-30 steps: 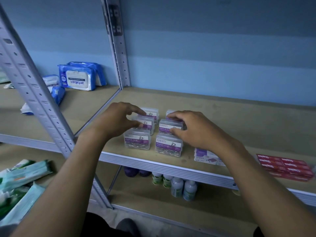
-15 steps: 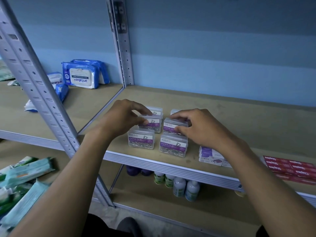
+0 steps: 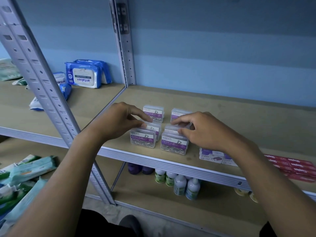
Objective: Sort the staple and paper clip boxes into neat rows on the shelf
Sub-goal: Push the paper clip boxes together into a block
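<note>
Several clear paper clip boxes with purple labels stand in two columns near the front edge of the shelf (image 3: 222, 120). The front pair (image 3: 143, 140) (image 3: 174, 144) faces me, and the back pair (image 3: 153, 112) (image 3: 179, 113) stands apart behind. My left hand (image 3: 119, 120) pinches the top of the middle left box (image 3: 154, 128). My right hand (image 3: 200, 130) grips the middle right box (image 3: 171, 130) between thumb and forefinger. White and purple staple boxes (image 3: 212, 155) lie to the right, partly under my right forearm. Red staple boxes (image 3: 294, 166) lie flat further right.
A perforated metal upright (image 3: 42, 82) crosses the left foreground and another post (image 3: 124, 48) stands at the back. Blue wipe packs (image 3: 83, 76) sit on the neighbouring shelf. Small bottles (image 3: 186, 185) stand on the lower shelf. Green packets (image 3: 25, 171) lie lower left.
Both hands stay on the middle pair of boxes. Their fingers have drawn back towards me a little, so more of the back pair shows. The view has shifted slightly.
</note>
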Tool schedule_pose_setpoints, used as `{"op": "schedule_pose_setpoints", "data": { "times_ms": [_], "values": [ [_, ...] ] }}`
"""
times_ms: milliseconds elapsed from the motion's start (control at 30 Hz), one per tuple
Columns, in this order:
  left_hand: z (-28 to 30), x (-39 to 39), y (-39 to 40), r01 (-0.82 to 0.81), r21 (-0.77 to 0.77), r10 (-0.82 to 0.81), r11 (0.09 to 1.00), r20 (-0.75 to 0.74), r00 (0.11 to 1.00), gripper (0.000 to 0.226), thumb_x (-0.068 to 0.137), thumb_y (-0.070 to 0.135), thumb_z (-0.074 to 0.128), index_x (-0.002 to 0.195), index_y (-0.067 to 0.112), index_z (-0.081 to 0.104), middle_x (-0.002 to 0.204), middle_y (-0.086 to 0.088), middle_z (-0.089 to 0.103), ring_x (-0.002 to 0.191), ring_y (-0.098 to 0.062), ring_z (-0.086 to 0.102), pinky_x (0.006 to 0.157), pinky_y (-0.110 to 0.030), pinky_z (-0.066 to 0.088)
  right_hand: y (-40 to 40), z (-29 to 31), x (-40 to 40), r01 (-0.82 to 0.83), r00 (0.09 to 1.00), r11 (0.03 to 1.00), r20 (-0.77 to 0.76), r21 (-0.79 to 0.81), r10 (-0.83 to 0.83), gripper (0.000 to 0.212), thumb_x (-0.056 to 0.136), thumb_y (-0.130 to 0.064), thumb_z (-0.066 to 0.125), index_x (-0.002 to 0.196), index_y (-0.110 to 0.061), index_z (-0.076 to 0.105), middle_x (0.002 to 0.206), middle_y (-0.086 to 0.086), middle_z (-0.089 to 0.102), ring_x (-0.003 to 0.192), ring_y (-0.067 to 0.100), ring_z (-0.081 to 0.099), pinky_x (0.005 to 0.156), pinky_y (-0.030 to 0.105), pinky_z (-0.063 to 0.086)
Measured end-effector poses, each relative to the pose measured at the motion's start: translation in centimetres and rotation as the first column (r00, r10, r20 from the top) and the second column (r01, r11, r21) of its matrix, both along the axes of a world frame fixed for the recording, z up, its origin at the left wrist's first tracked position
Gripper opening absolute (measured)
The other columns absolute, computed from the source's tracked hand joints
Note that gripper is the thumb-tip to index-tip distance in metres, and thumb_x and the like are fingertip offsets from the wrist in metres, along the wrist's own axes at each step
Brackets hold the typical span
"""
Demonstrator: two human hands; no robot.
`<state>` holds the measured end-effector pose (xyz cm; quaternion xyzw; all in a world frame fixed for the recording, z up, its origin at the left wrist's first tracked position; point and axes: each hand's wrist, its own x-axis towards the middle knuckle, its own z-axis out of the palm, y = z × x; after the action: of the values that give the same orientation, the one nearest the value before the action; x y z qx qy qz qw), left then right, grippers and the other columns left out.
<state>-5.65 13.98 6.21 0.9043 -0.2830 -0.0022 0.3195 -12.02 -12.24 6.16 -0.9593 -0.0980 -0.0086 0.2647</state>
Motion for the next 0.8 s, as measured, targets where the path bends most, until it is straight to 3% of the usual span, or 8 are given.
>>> {"op": "schedule_pose_setpoints", "data": {
  "times_ms": [133,200,300,367,500,700,800],
  "values": [
    [-0.1,0.0,0.0,-0.017,0.005,0.017,1.000,-0.044,0.999,0.016,0.086,0.031,0.070,0.097,0.041,0.076,0.102,0.020,0.073,0.090,0.000,0.068,0.088,-0.034,0.055,0.3,0.1,-0.2,-0.017,1.000,1.000,-0.024,-0.009,0.017,0.030,0.101,-0.034,0.053,0.128,-0.036,0.067,0.106,-0.014,0.068,0.068,-0.019,0.054,0.059,0.004,0.037],
    [-0.1,-0.2,0.1,-0.008,0.000,0.008,1.000,-0.079,0.997,0.018,0.084,0.043,0.067,0.101,0.042,0.074,0.106,0.024,0.071,0.092,0.000,0.068,0.090,-0.036,0.055,0.3,0.3,-0.4,-0.019,0.999,1.000,-0.039,-0.002,0.019,0.036,0.096,-0.049,0.058,0.130,-0.038,0.064,0.110,-0.016,0.067,0.083,-0.014,0.057,0.068,0.006,0.038],
    [0.3,-0.5,0.4,0.005,0.036,0.000,0.999,-0.148,0.989,0.045,0.070,0.065,0.068,0.112,0.049,0.067,0.117,0.029,0.064,0.101,0.001,0.065,0.094,-0.032,0.053,0.3,0.5,-0.7,-0.031,0.997,0.999,-0.079,-0.040,0.027,0.065,0.076,-0.065,0.073,0.135,-0.041,0.057,0.120,-0.017,0.062,0.100,-0.002,0.058,0.082,0.018,0.043],
    [0.3,-0.5,0.5,0.016,0.067,-0.002,0.998,-0.193,0.981,0.058,0.064,0.058,0.080,0.118,0.051,0.062,0.123,0.030,0.060,0.106,-0.001,0.062,0.094,-0.030,0.053,0.3,0.4,-0.6,-0.047,0.995,0.995,-0.086,-0.084,0.039,0.077,0.068,-0.061,0.082,0.137,-0.040,0.055,0.123,-0.015,0.062,0.094,-0.003,0.056,0.077,0.013,0.040],
    [0.0,-0.4,0.3,0.029,0.130,-0.009,0.991,-0.155,0.988,0.062,0.065,0.039,0.088,0.118,0.055,0.060,0.130,0.024,0.057,0.106,-0.008,0.062,0.094,-0.036,0.054,0.4,0.2,-0.3,-0.060,0.997,0.992,-0.058,-0.110,0.054,0.076,0.067,-0.050,0.088,0.136,-0.037,0.058,0.124,-0.012,0.065,0.081,-0.009,0.052,0.070,0.003,0.034],
    [-0.5,-0.5,-0.3,0.029,0.130,-0.018,0.991,-0.085,0.996,0.057,0.067,0.034,0.087,0.115,0.052,0.063,0.127,0.018,0.059,0.104,-0.012,0.062,0.090,-0.038,0.056,0.9,0.3,-0.5,-0.068,0.997,0.990,-0.053,-0.122,0.061,0.074,0.070,-0.049,0.087,0.137,-0.037,0.057,0.125,-0.011,0.064,0.075,-0.010,0.049,0.068,0.007,0.035],
    [-0.6,-0.8,-0.7,0.012,0.115,-0.006,0.993,-0.058,0.998,0.057,0.065,0.034,0.088,0.114,0.049,0.064,0.124,0.018,0.060,0.100,-0.011,0.062,0.088,-0.038,0.056,0.9,0.4,-0.4,-0.075,0.997,0.989,-0.047,-0.128,0.069,0.075,0.070,-0.049,0.086,0.138,-0.038,0.057,0.129,-0.009,0.065,0.088,-0.003,0.052,0.075,0.015,0.039]
  ]
}}
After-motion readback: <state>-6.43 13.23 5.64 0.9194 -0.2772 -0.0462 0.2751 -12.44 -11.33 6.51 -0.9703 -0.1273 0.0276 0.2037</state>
